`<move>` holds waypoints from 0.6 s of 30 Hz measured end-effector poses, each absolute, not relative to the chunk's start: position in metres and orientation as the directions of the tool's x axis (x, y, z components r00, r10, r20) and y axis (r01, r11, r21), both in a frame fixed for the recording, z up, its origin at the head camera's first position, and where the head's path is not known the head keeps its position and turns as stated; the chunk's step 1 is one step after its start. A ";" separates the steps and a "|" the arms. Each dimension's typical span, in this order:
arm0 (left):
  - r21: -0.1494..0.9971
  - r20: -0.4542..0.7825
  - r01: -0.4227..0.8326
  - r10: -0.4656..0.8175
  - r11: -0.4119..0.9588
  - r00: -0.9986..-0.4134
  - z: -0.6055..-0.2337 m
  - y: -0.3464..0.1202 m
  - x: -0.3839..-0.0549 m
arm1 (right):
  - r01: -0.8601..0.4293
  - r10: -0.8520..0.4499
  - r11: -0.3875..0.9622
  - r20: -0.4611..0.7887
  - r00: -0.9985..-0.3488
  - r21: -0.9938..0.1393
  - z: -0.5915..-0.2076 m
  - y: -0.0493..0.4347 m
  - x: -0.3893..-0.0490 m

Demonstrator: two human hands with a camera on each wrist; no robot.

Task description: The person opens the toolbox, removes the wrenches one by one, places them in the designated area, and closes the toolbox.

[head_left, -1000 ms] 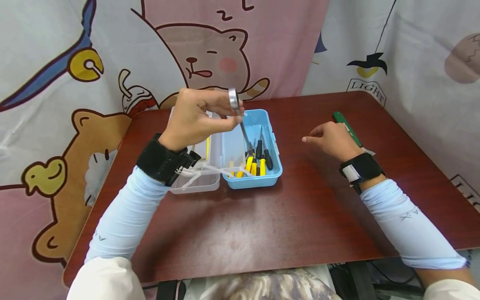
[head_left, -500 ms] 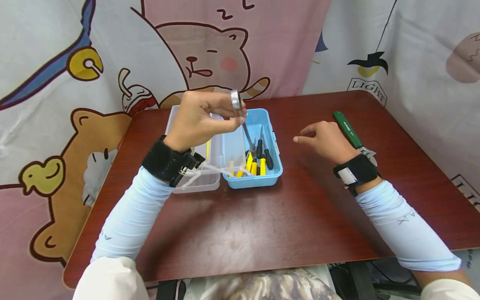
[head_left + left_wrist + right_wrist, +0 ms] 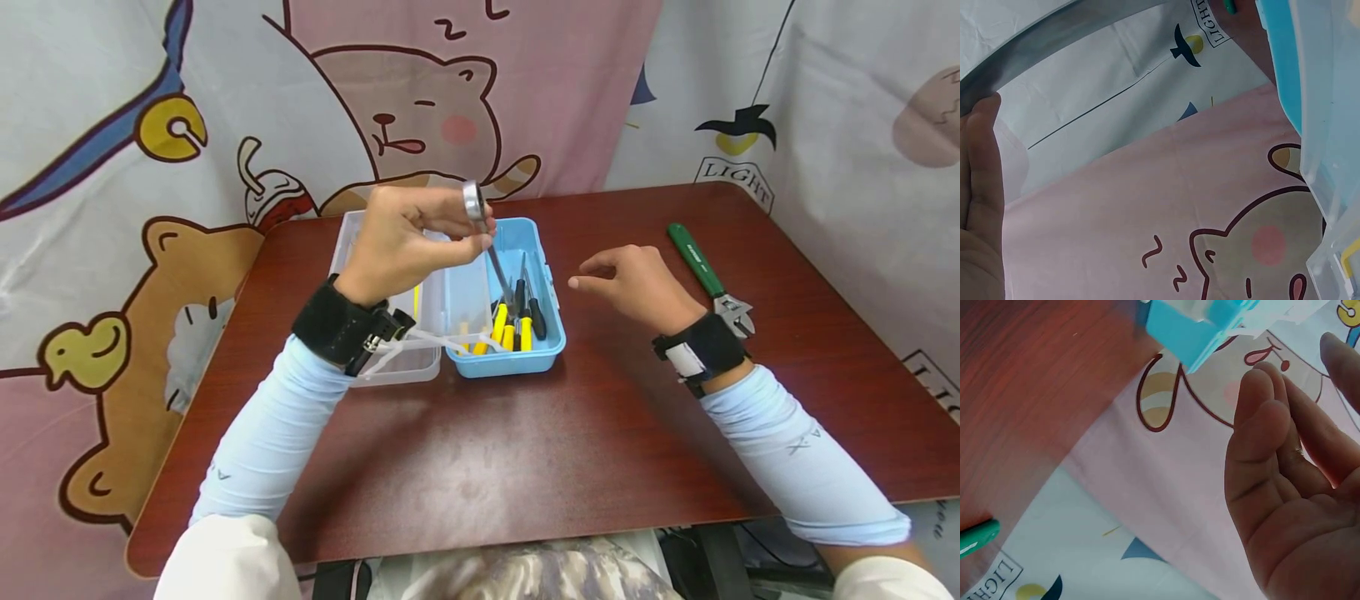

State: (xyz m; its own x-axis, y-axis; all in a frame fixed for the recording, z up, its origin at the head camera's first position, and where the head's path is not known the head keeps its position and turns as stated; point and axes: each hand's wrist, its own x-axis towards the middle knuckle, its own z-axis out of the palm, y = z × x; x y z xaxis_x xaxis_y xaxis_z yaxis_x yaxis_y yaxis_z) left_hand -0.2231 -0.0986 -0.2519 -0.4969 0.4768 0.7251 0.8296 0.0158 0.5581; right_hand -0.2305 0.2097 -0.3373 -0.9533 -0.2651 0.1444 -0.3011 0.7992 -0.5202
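Fingers and thumb of my left hand (image 3: pixel 408 237) pinch a silver ring-ended wrench (image 3: pixel 474 202) above the blue toolbox (image 3: pixel 551 333). Its shank slants down over the tools inside the box. The left wrist view shows the wrench (image 3: pixel 1072 37) as a blurred grey bar crossing the top, with my fingertips against it. To the right of the box, my right hand (image 3: pixel 637 283) hovers over the table, fingers loosely bent and holding nothing. In the box lie several screwdrivers (image 3: pixel 536 317) with black or yellow-and-black handles.
A green-handled adjustable wrench (image 3: pixel 696 258) lies on the red-brown table (image 3: pixel 480 467) beyond my right hand. The toolbox's clear lid (image 3: pixel 390 379) is folded back to the left, with a white handle (image 3: pixel 420 337) near its front. A printed cloth (image 3: pixel 570 100) hangs behind the table.
My right hand has moved left toward the toolbox, uncovering the adjustable wrench's head. My left hand, with the ring-ended wrench, has shifted slightly right.
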 end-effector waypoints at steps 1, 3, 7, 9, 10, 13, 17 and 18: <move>0.559 0.727 0.829 0.477 0.009 -0.495 -0.252 -0.098 -0.224 | -0.308 -0.269 0.797 0.151 -0.951 -0.519 -0.336 0.208 -0.229; 0.559 0.728 0.829 0.478 -0.002 -0.491 -0.253 -0.098 -0.225 | -0.323 -0.281 0.790 0.160 -0.946 -0.520 -0.335 0.204 -0.227; 0.574 0.724 0.819 0.471 -0.005 -0.504 -0.254 -0.096 -0.224 | -0.368 -0.314 0.775 0.191 -0.930 -0.514 -0.331 0.195 -0.222; 0.586 0.719 0.810 0.466 -0.009 -0.515 -0.254 -0.096 -0.224 | -0.398 -0.334 0.763 0.217 -0.917 -0.509 -0.330 0.191 -0.221; 0.592 0.717 0.806 0.465 -0.012 -0.520 -0.254 -0.096 -0.224 | -0.416 -0.344 0.755 0.234 -0.909 -0.507 -0.329 0.189 -0.221; 0.595 0.718 0.803 0.461 -0.019 -0.521 -0.254 -0.095 -0.224 | -0.465 -0.376 0.728 0.275 -0.885 -0.503 -0.328 0.183 -0.218; 0.581 0.727 0.813 0.464 -0.025 -0.506 -0.255 -0.094 -0.224 | -0.526 -0.416 0.680 0.321 -0.850 -0.510 -0.329 0.176 -0.215; 0.575 0.731 0.818 0.465 -0.024 -0.500 -0.255 -0.093 -0.224 | -0.539 -0.423 0.668 0.335 -0.842 -0.512 -0.329 0.174 -0.214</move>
State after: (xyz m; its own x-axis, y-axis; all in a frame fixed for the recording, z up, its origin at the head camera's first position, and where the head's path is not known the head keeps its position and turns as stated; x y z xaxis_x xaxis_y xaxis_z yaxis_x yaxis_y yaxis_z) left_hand -0.2243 -0.0933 -0.2549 -0.5002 0.4647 0.7306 0.8179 -0.0236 0.5749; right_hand -0.2138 0.1743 -0.3289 -0.8420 -0.4232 0.3346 -0.5395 0.6684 -0.5121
